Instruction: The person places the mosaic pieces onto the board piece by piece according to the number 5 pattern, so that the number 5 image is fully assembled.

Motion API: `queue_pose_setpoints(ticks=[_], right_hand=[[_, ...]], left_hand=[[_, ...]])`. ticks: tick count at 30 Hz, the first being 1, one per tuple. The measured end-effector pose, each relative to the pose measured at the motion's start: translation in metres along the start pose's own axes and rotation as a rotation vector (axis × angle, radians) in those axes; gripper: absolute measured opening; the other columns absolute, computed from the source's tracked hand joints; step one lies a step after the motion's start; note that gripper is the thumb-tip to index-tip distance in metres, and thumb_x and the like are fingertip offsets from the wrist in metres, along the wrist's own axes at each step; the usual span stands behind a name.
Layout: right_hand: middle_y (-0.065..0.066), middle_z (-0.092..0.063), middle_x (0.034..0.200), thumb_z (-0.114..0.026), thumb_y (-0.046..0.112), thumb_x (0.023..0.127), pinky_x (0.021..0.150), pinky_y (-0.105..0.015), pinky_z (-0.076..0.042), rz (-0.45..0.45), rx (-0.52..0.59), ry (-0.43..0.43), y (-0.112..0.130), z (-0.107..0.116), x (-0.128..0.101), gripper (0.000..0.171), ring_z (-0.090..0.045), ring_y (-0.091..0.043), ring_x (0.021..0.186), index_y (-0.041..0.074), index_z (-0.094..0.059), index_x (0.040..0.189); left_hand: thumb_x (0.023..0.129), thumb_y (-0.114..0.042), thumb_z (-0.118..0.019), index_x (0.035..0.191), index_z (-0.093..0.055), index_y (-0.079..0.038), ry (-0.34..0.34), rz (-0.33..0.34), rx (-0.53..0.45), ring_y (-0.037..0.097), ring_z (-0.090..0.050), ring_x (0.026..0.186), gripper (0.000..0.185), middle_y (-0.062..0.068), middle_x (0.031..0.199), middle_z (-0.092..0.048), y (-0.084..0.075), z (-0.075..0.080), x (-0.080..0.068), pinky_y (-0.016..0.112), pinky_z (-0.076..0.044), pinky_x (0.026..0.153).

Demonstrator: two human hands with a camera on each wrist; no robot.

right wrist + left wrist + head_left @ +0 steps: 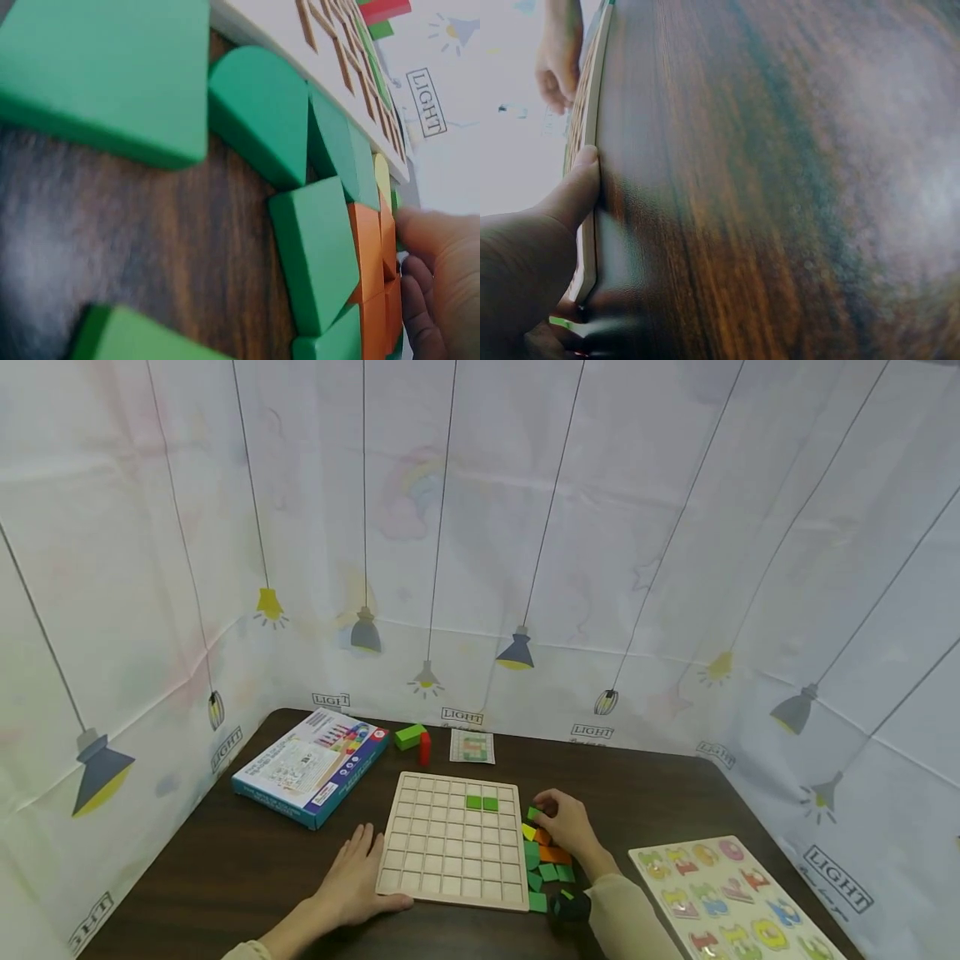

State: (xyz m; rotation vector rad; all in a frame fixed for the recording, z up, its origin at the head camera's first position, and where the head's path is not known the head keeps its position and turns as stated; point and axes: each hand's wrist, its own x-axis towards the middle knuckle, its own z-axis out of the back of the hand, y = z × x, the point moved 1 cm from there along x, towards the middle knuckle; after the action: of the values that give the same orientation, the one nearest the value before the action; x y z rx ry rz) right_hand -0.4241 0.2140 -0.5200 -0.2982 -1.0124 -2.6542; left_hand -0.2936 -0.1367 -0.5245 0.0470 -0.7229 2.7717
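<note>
A pale wooden grid board (452, 902) lies on the dark table with two bright green squares (482, 803) in an upper row. My left hand (352, 881) rests at its lower left corner, fingers straight along the left side; the thumb (577, 184) touches the front edge. Beyond the board's right edge, my right hand (567, 822) pinches a small green block (532, 813) between thumb and fingertips. Close to that hand lie a yellow block (528, 832), orange blocks (555, 855) and several darker green blocks (315, 251). In the right wrist view the fingers mostly hide the pinched block.
A puzzle box (311, 764) lies at the back left. Near it are a green block (409, 737), a red block (425, 748) and a printed pattern card (472, 747). A number puzzle board (720, 893) lies at the right. A printed curtain (480, 568) hangs behind the table.
</note>
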Motion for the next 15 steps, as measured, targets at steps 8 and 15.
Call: queue_pose_setpoints(ticks=[8, 15], right_hand=[[-0.008, -0.064, 0.093, -0.072, 0.000, 0.080, 0.075, -0.040, -0.051, 0.041, 0.011, -0.006, 0.0005, -0.0024, -0.0047, 0.026, -0.060, -0.022, 0.084, 0.002, -0.065, 0.104], [-0.008, -0.064, 0.094, -0.071, -0.001, 0.080, 0.074, -0.040, -0.050, 0.078, 0.022, -0.059, 0.0073, -0.0047, 0.0026, 0.026, -0.059, -0.022, 0.084, 0.001, -0.064, 0.105]], left_hand=[[0.068, -0.071, -0.066, 0.135, -0.039, 0.015, 0.008, -0.001, 0.003, 0.050, -0.020, 0.134, 0.112, 0.038, 0.142, -0.027, -0.0004, -0.0020, -0.0028, 0.061, -0.022, 0.104], [0.069, -0.071, -0.065, 0.135, -0.039, 0.015, -0.004, -0.004, 0.003, 0.049, -0.019, 0.135, 0.112, 0.038, 0.142, -0.026, -0.0008, 0.0003, -0.0012, 0.060, -0.021, 0.105]])
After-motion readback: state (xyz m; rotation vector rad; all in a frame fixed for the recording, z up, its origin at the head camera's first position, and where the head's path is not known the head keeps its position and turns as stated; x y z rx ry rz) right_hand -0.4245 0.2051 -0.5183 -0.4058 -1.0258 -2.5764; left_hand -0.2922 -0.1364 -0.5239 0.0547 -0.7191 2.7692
